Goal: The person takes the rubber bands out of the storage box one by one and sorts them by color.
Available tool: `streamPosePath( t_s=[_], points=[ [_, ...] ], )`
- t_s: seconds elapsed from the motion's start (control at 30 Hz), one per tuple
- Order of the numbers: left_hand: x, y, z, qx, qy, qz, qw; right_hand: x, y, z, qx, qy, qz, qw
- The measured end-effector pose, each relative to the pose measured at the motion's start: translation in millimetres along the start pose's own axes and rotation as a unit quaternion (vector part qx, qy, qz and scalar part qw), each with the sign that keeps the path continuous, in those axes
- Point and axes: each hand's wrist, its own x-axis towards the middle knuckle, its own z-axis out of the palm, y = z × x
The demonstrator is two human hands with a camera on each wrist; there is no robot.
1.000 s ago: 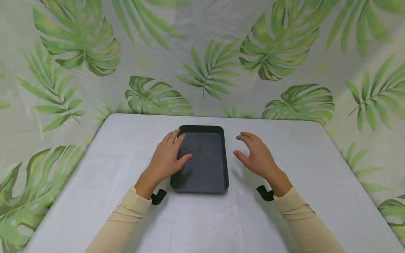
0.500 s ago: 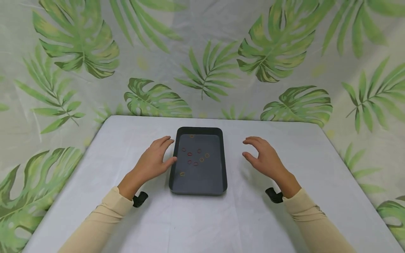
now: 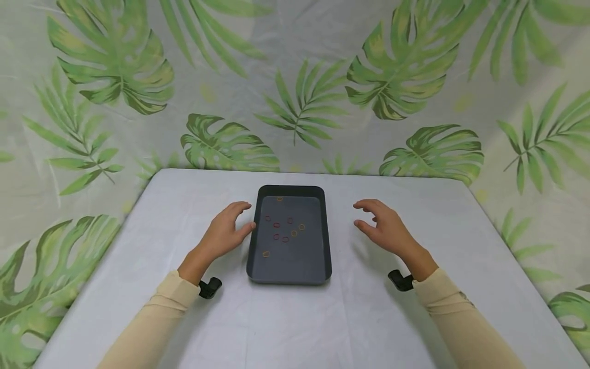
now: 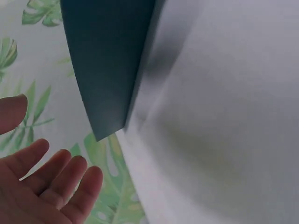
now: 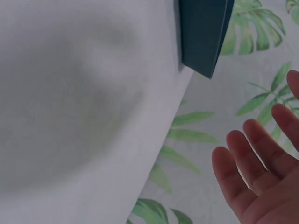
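Observation:
A dark grey rectangular tray (image 3: 295, 266) lies on the table, its long sides running away from me. Scattered on its floor are several thin small loops, some red (image 3: 276, 225) and some yellow-orange (image 3: 266, 254), that look like rubber bands. My left hand (image 3: 224, 231) hovers at the tray's left side, thumb tip by the rim; whether it touches is unclear. To the right, apart from the tray, my right hand (image 3: 386, 228) is held in the air with relaxed fingers. Both wrist views show loosely bent, bare fingers beside the tray's outer wall (image 4: 110, 60).
A white cloth covers the table (image 3: 295, 328). Behind it hangs a pale curtain (image 3: 318, 31) printed with green leaves. A small black camera (image 3: 210, 288) sits under the left wrist, and another black camera (image 3: 400, 281) under the right one.
My left hand has moved left, from over the tray to its side, uncovering the loops there. The right hand has shifted slightly right, away from the tray. The loops appear unmoved.

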Motion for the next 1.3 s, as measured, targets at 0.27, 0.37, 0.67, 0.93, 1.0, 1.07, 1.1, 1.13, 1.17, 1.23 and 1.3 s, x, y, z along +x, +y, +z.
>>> streamPosePath(
  t_s=[0.27,0.37,0.67,0.93,1.0,1.07,1.1,1.13,1.17,1.23,1.3],
  points=[
    [5.5,-7.5,21.3,-0.087,0.005,-0.104,0.9908,17.3,3.0,7.2,0.061,-0.067,0.048,0.995],
    [8.9,-8.3,27.1,-0.13,0.005,-0.151,0.98,25.5,3.1,8.7,0.069,-0.085,0.057,0.992],
    [13.3,-7.8,39.4,-0.183,0.004,-0.225,0.957,50.4,0.4,12.5,0.052,-0.125,0.05,0.99],
    [13.1,-8.5,44.6,-0.195,0.002,-0.239,0.9514,71.6,-13.4,13.8,0.047,-0.147,0.051,0.987],
    [13.2,-8.7,45.5,-0.206,-0.001,-0.246,0.9471,76.3,-17.9,15.8,0.043,-0.157,0.046,0.986],
    [13.5,-9.3,46.1,-0.217,-0.003,-0.252,0.9429,82.0,-22.5,17.9,0.038,-0.166,0.041,0.984],
    [13.4,-10.0,46.3,-0.222,-0.005,-0.255,0.9411,85.3,-24.6,19.2,0.035,-0.171,0.038,0.984],
    [13.6,-10.4,46.3,-0.227,-0.006,-0.257,0.9391,88.6,-27.0,20.0,0.033,-0.175,0.036,0.983],
    [13.9,-11.0,46.3,-0.232,-0.007,-0.259,0.9375,91.7,-29.9,20.7,0.028,-0.18,0.031,0.983],
    [14.2,-11.6,46.1,-0.243,-0.012,-0.261,0.9342,98.8,-35.0,22.2,0.026,-0.187,0.029,0.982],
    [14.2,-11.9,45.4,-0.253,-0.017,-0.262,0.9312,105.5,-41.0,24.2,0.025,-0.195,0.028,0.98]
  ],
)
